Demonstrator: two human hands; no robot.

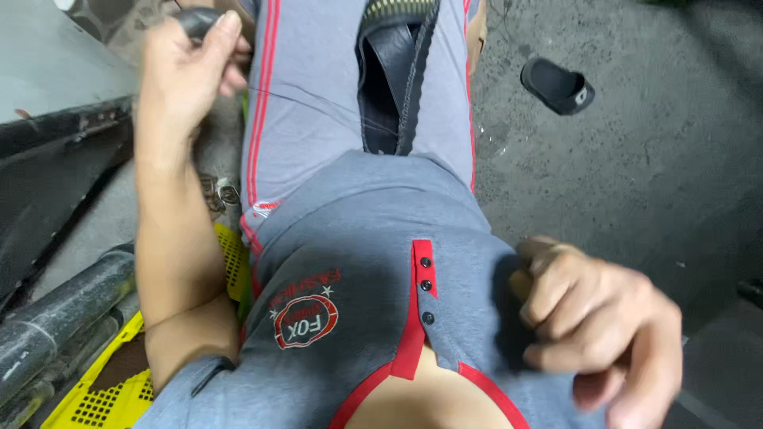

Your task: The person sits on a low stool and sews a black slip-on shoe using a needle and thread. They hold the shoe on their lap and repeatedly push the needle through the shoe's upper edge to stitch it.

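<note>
Black strap [397,87] on lap, between left hand [187,75] and right hand [604,334].

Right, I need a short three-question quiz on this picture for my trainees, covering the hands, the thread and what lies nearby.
1. True or false: the left hand has its grip closed on a dark object.
2. The thin thread runs from the left hand towards:
A) a spool on the ground
B) the dark stitched piece on the lap
C) a hook on a wall
3. What lies on the concrete floor at the upper right?

Key
1. True.
2. B.
3. A black sandal.
</note>
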